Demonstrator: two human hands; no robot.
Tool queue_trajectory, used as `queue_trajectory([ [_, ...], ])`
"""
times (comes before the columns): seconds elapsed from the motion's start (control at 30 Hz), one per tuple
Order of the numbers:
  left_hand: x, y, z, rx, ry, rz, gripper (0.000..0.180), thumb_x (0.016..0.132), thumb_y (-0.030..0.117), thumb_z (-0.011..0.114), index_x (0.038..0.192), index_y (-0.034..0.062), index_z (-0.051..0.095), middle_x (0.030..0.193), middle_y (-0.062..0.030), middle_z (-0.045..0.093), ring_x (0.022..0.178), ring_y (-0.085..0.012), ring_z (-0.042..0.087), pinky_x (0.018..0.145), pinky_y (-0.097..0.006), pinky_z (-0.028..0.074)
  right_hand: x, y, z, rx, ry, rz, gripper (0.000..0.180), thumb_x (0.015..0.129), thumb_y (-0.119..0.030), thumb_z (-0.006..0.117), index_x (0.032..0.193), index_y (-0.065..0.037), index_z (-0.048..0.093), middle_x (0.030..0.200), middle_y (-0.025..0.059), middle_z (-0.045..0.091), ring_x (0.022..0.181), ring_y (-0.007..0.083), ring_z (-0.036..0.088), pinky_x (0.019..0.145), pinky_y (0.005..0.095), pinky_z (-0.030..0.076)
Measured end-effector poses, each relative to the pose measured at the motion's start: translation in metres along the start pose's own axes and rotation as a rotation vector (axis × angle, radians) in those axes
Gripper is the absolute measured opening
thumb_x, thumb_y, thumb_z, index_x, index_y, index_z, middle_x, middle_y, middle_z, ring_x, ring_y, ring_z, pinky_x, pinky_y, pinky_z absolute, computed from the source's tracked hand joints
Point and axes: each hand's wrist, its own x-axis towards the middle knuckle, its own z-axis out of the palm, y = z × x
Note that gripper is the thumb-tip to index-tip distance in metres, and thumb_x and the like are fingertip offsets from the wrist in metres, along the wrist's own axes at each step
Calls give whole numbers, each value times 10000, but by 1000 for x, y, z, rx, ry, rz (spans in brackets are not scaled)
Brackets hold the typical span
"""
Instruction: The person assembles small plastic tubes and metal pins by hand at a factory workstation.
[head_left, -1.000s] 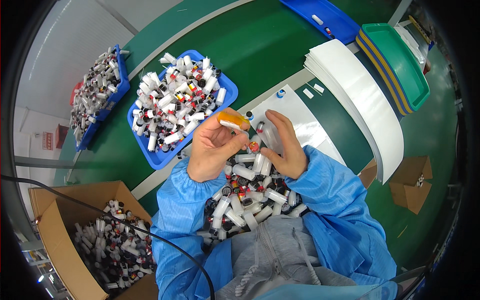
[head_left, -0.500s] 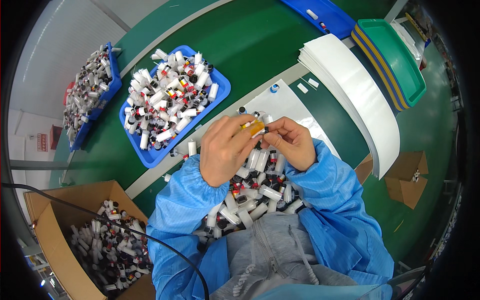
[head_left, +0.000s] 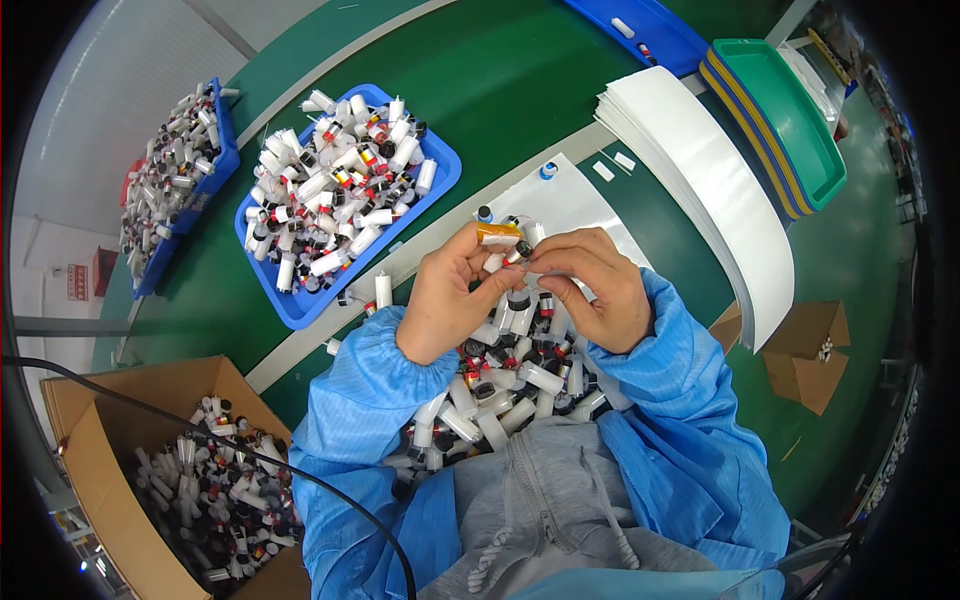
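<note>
green table [head_left: 520,80], blue trays [head_left: 300,305], white sheets [head_left: 700,170]

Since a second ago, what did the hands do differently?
The left hand had held the orange piece up alone; the right hand came up from the pile of small tubes to meet it. The blue tray and cardboard box stayed put.

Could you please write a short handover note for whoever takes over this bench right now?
Left hand: pinching a small orange tube.
Right hand: fingertips on a small white vial beside the tube.
Things: a heap of loose white vials lies in the lap; blue tray on the green table holds many vials; cardboard box at lower left holds more.
Done: cannot tell from this view.
Left: the lap heap is large.
</note>
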Motion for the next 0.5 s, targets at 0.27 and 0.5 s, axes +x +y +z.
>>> queue_trajectory([
  [0.27, 3, 10, -10, -538, -290, -384, 312, 950, 104, 576, 1244, 2, 558, 1034, -82, 662, 825, -122, 627, 720, -216, 494, 5, 6, -17, -169, -38, -136, 205, 758, -74, 708, 957, -87, 661, 1037, 75, 628, 934, 235, 601, 822, 373, 362],
  [0.5, -3, 17, -13, -844, -465, -585, 453, 927, 47, 577, 1354, -39, 453, 1093, -160, 643, 937, -160, 637, 764, -264, 542, -13, 29, -32, -207, 45, 110, 322, 803, 62, 633, 1115, -11, 613, 1155, 164, 580, 1010, 357, 587, 858, 356, 492],
])
